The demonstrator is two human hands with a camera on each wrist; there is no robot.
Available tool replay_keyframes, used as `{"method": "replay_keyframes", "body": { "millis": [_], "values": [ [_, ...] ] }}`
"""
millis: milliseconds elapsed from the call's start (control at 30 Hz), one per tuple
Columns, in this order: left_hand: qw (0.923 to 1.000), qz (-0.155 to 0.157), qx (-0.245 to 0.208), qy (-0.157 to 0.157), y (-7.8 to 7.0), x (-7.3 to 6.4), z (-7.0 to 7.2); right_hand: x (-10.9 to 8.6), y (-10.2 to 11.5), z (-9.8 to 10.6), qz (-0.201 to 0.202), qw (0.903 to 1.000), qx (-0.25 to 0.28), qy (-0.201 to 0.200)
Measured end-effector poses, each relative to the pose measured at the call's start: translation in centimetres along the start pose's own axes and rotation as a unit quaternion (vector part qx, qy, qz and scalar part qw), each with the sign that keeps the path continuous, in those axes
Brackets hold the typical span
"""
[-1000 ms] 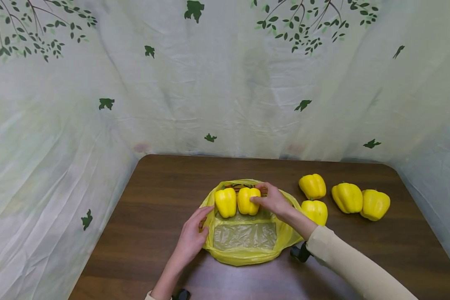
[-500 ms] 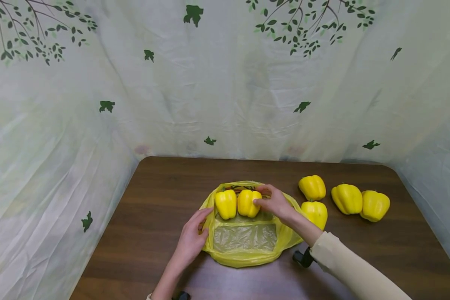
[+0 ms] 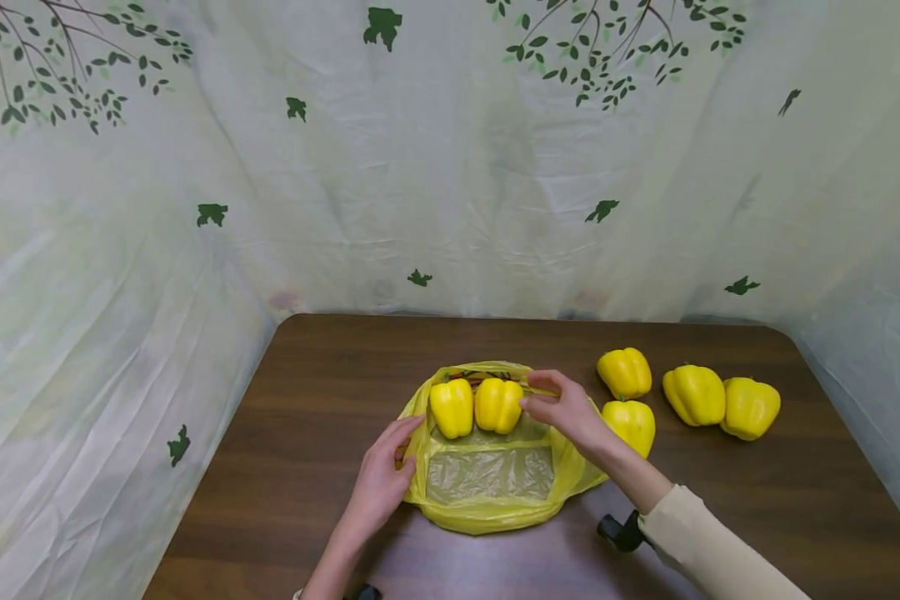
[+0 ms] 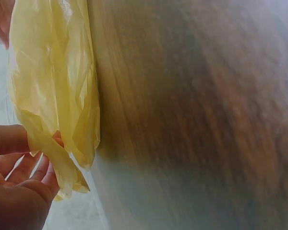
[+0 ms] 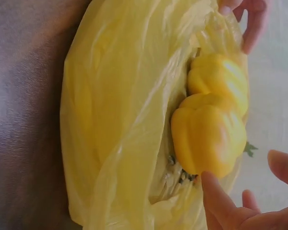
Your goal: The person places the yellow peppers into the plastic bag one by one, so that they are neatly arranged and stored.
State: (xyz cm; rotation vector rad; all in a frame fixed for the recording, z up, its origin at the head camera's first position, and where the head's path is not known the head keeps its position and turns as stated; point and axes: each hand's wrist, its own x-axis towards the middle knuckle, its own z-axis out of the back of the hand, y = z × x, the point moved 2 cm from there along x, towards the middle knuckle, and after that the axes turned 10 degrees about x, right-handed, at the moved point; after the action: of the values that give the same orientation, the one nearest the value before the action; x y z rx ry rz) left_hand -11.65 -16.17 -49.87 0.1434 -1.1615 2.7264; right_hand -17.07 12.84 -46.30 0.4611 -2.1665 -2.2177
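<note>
A yellow plastic bag (image 3: 487, 515) lies with its mouth spread wide on the table. Inside it, side by side, sit a left yellow bell pepper (image 3: 452, 408) and a right yellow bell pepper (image 3: 498, 407). My left hand (image 3: 378, 479) holds the bag's left rim; the left wrist view has thumb and fingers around the thin plastic (image 4: 62, 153). At the right pepper's side is my right hand (image 3: 570, 410), fingers spread and holding nothing. One fingertip overlaps the pepper's lower end (image 5: 209, 139) in the right wrist view. Thin items with dark green ends (image 5: 182, 176) show partly beneath the peppers.
Several more yellow bell peppers lie on the brown table (image 3: 330, 375) to the right: one farther back (image 3: 625, 373), one nearer the bag (image 3: 630, 427), and a touching pair (image 3: 693, 396). A leaf-printed cloth (image 3: 480, 167) hangs behind the table.
My right hand has let go of the right bell pepper and drawn back a little to the right. The left hand and the bag have stayed in place.
</note>
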Motion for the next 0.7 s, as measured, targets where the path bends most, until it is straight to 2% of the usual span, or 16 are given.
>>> {"method": "replay_keyframes", "body": {
  "millis": [267, 400, 700],
  "values": [
    [0.9999, 0.01, -0.002, 0.004, 0.1, 0.0, -0.1, -1.5, -0.5, 0.5, 0.013, 0.9998, -0.011, -0.013],
    [0.9999, 0.012, -0.001, 0.006, 0.2, 0.0, -0.2, -2.1, -0.6, 0.8, 0.036, 0.999, -0.013, -0.022],
    [1.0, 0.007, -0.001, 0.004, 0.3, 0.1, -0.3, -3.0, -0.7, 1.7, 0.092, 0.9915, -0.073, -0.056]
  ]
}}
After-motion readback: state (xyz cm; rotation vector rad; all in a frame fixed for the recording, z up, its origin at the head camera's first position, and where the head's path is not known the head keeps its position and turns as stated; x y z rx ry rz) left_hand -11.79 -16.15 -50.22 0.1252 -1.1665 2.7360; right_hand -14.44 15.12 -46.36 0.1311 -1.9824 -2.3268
